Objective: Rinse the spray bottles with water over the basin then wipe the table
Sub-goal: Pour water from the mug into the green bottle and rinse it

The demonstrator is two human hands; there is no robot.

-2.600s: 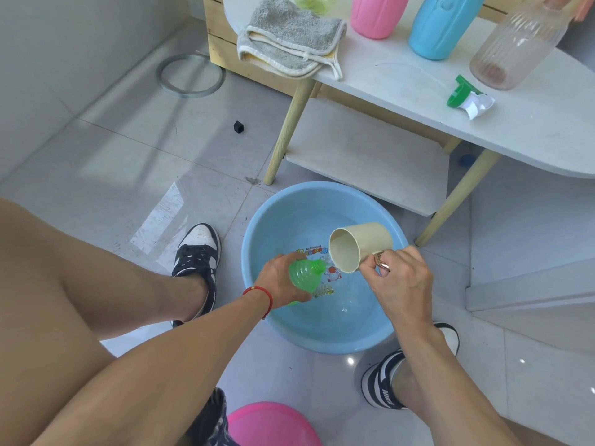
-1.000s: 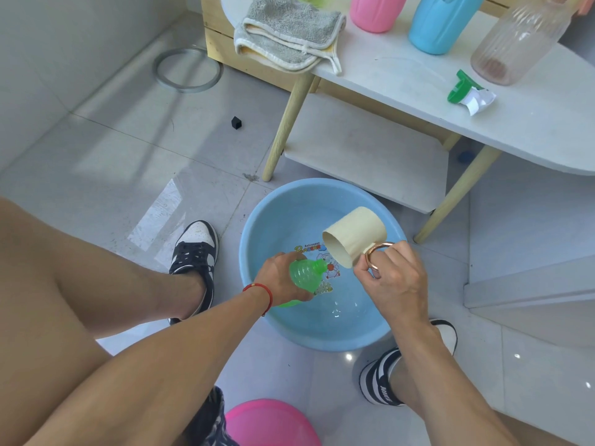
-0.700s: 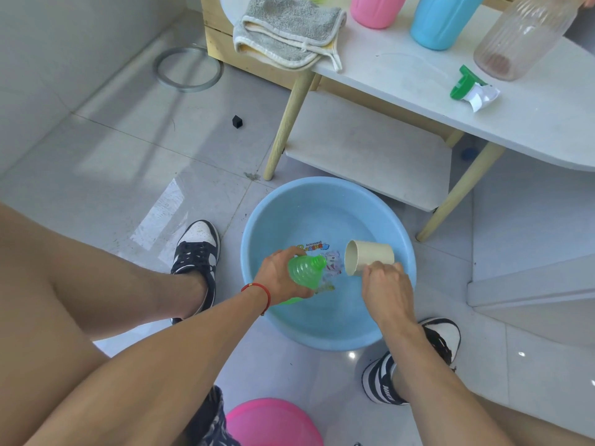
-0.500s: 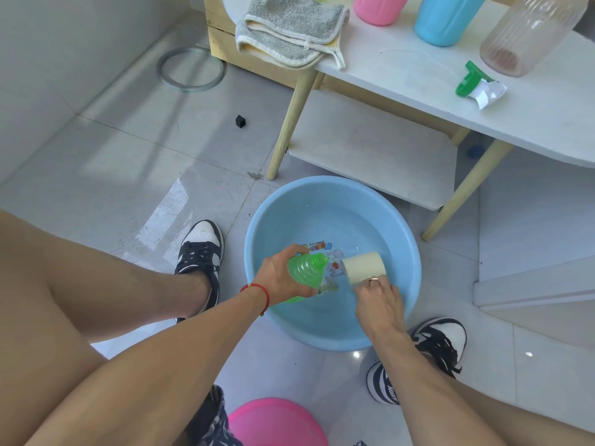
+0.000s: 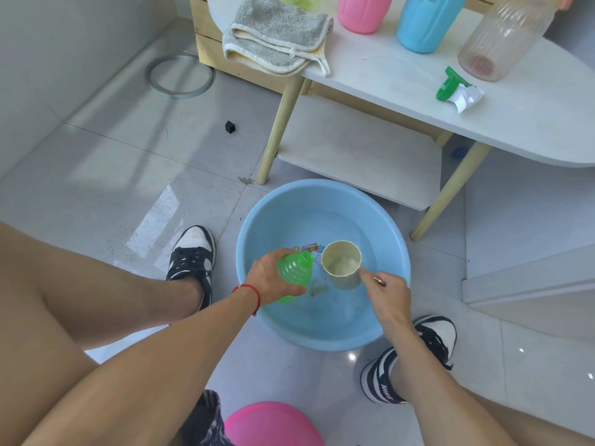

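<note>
My left hand (image 5: 269,276) grips a green spray bottle (image 5: 295,268) without its cap, tilted over the blue basin (image 5: 396,249) on the floor. Just right of the bottle's neck, my right hand (image 5: 384,292) holds a beige cup (image 5: 342,263) by its handle; the cup is upright with water in it. On the white table (image 5: 531,123) stand a pink bottle (image 5: 362,11), a blue bottle (image 5: 425,22) and a clear ribbed bottle (image 5: 502,37). A green and white spray head (image 5: 457,91) lies near the clear one. A grey cloth (image 5: 277,37) sits folded on the table's left end.
The table has a lower shelf (image 5: 360,156) and wooden legs just behind the basin. My two shoes (image 5: 193,255) flank the basin. A pink round object (image 5: 273,424) sits at the bottom edge. A metal ring (image 5: 178,75) and a small black cube (image 5: 230,126) lie on the tiled floor.
My right hand dipped the tilted cup down into the basin water and now lifts it upright, filled. My left hand kept the green bottle in place.
</note>
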